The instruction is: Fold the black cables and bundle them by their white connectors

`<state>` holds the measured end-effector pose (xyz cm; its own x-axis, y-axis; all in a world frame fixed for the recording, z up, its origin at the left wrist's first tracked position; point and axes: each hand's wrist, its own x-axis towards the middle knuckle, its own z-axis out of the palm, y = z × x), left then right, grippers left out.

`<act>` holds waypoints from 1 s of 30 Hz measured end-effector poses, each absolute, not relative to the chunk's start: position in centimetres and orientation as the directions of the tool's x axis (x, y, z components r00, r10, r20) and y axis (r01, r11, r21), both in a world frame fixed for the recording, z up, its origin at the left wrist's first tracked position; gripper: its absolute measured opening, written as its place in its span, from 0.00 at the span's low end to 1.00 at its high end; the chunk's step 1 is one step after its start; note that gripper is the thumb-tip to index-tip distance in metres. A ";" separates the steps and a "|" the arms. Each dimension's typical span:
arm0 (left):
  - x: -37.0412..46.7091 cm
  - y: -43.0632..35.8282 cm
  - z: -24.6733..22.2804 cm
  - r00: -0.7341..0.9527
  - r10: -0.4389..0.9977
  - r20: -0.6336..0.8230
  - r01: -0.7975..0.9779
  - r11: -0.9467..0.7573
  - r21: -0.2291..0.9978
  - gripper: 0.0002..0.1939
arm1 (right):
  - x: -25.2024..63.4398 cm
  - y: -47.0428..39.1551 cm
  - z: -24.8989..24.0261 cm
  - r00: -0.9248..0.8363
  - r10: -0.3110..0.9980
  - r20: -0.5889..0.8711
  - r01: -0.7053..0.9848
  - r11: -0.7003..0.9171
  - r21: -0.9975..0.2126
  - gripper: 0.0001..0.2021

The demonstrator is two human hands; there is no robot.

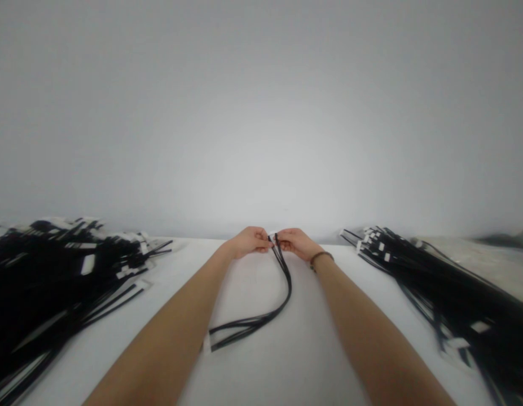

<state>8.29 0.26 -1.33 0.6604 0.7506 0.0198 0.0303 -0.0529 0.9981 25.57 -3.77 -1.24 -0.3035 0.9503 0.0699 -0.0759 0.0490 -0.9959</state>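
Observation:
Between my two hands is the far end of a black cable harness point(290, 286), with a small white connector point(272, 237) at that end. My left hand point(253, 241) pinches it from the left, fingers closed. From the right, my right hand point(295, 242) pinches the same end; a dark beaded bracelet circles that wrist. The black wires curve down and to the left onto the white table. Another white connector point(207, 343) at their near end lies beside my left forearm. Fine detail at the fingertips is blurred.
A large heap of black cable harnesses point(45, 282) with white connectors and labels covers the table's left. On the right lies a long bundle of similar harnesses point(434, 276), with pale plastic sheeting point(489, 262) behind it. A plain wall point(261, 113) rises behind the white table point(253, 372).

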 end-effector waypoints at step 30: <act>8.2 0.2 -1.2 0.683 0.730 0.012 0.041 -0.055 0.998 0.16 | 25.5 -4.2 -0.9 -0.306 0.946 0.101 0.043 0.120 -0.992 0.05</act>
<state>8.18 0.22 -1.20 0.6834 0.7299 0.0117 0.0412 -0.0546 0.9977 25.46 -4.19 -0.92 -0.3064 0.9465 0.1012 0.0427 0.1199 -0.9919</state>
